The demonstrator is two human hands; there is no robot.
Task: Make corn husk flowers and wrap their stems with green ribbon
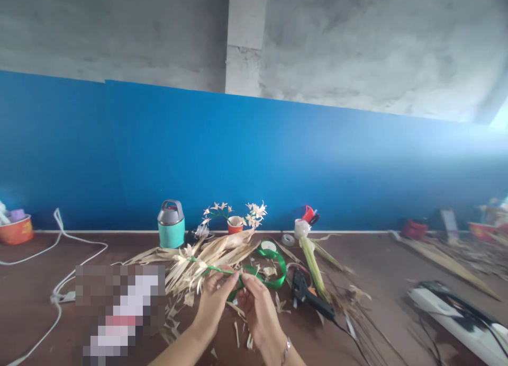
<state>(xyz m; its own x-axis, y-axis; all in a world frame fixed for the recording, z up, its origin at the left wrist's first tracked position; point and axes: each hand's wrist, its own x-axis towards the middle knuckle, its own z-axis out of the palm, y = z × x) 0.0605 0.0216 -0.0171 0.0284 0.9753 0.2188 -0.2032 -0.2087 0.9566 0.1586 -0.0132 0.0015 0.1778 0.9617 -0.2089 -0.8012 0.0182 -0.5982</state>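
Note:
My left hand (216, 297) pinches the green-wrapped stem of a handmade flower spray (198, 264), whose pale husk blossoms point up and to the left. Close beside it, my right hand (257, 305) has thumb and fingers closed at the stem's lower end, where green ribbon (282, 268) leads away in a loop. The ribbon's roll (269, 248) lies just beyond my hands. Dried corn husks (226, 249) spread behind the spray. Exactly what sits between my right fingertips is partly hidden.
A black glue gun (311, 297) with a cord lies right of my hands, near a pale green stalk (315, 268). Behind stand a teal flask (171, 228) and a red paper cup (235, 225) with finished flowers. A white power strip (456, 318) is far right; white cable (59, 297) runs left.

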